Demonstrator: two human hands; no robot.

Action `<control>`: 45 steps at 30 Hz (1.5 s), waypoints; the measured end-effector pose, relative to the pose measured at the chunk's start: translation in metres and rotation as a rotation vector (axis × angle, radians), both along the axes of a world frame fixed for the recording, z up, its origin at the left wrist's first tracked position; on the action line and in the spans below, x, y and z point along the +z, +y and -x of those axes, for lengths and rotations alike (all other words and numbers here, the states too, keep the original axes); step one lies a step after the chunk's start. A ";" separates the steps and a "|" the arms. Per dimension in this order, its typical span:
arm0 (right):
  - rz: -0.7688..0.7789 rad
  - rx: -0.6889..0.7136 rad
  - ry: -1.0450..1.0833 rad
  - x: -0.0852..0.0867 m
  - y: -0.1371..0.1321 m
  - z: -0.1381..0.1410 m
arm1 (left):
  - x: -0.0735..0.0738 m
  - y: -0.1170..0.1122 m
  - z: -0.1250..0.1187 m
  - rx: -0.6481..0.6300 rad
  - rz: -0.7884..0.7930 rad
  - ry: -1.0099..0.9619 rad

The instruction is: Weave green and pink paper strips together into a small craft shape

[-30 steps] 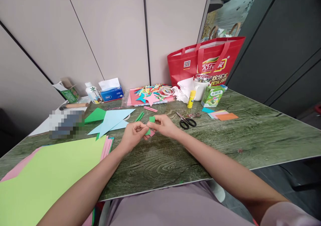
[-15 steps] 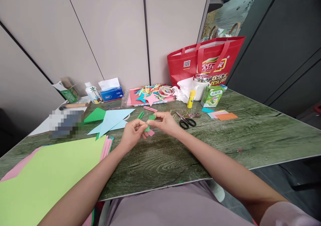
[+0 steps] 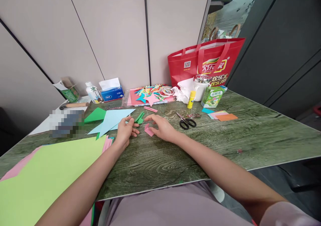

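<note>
My left hand is over the table with its fingers loosely apart, holding nothing. It lies just left of a small green folded paper, beside thin green folded strips. My right hand is curved with thumb and fingers apart around a small pink folded paper on the table. Whether its fingertips touch the pink paper I cannot tell. Pink folded strips lie farther back. To the right are scissors with black handles.
Light blue paper and a large yellow-green sheet lie left. At the back stand a tissue box, a glue stick, a green drink carton and a red bag. Small coloured sheets lie right.
The green folded paper has left my hands and lies on the table by the green strips. My hands have moved apart, the left one leftward, the right one over the pink paper.
</note>
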State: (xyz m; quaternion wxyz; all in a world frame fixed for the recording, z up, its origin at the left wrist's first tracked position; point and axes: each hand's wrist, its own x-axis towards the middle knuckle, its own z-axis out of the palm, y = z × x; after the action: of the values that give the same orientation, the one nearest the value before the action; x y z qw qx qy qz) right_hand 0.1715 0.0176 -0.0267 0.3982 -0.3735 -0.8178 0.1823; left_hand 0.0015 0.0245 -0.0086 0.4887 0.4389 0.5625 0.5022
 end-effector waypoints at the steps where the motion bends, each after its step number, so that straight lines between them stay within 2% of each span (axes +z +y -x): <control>1: -0.014 -0.004 -0.024 -0.001 0.000 0.000 | 0.000 -0.001 0.000 -0.013 -0.007 -0.007; 4: -0.030 -0.058 -0.035 -0.003 0.001 0.000 | -0.001 -0.003 -0.002 -0.067 -0.057 -0.002; 9: -0.068 -0.160 0.157 -0.001 0.003 0.000 | 0.001 -0.008 -0.006 -0.151 -0.153 0.037; 15: -0.104 -0.186 0.201 0.005 -0.002 0.003 | -0.001 -0.015 -0.013 -0.336 -0.099 0.090; 17: -0.107 -0.175 0.174 0.005 -0.004 0.005 | -0.005 -0.012 -0.011 -0.306 -0.100 0.098; 19: -0.104 -0.186 0.135 0.003 -0.004 0.006 | -0.009 -0.006 -0.005 -0.193 -0.150 0.141; 21: -0.096 -0.214 0.086 0.000 -0.003 0.006 | -0.012 0.001 0.002 -0.055 -0.220 0.284; 22: -0.089 -0.228 0.061 -0.001 -0.002 0.006 | -0.012 0.004 0.005 -0.032 -0.246 0.374; 25: -0.060 -0.246 -0.030 -0.002 0.000 0.006 | -0.011 0.008 0.012 -0.021 -0.302 0.759; 28: -0.042 -0.241 -0.166 0.004 -0.002 0.008 | -0.007 0.004 0.012 0.013 -0.335 1.113; 33: -0.055 -0.226 -0.367 0.022 -0.009 0.011 | -0.004 -0.003 0.010 -0.062 -0.306 1.429; 36: -0.061 -0.220 -0.344 0.024 -0.009 0.007 | -0.002 -0.004 0.009 -0.119 -0.286 1.454; 40: -0.114 -0.278 -0.146 0.017 -0.001 -0.005 | -0.001 -0.009 0.003 -0.182 -0.272 1.387; 45: -0.198 -0.222 0.034 0.014 0.003 -0.016 | 0.000 -0.014 -0.003 -0.213 -0.297 1.309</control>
State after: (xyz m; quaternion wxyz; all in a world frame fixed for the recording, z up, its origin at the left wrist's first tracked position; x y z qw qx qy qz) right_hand 0.1873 0.0211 -0.0132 0.4648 -0.4174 -0.7784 0.0617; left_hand 0.0047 0.0102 -0.0089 0.0286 0.7679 0.6211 0.1541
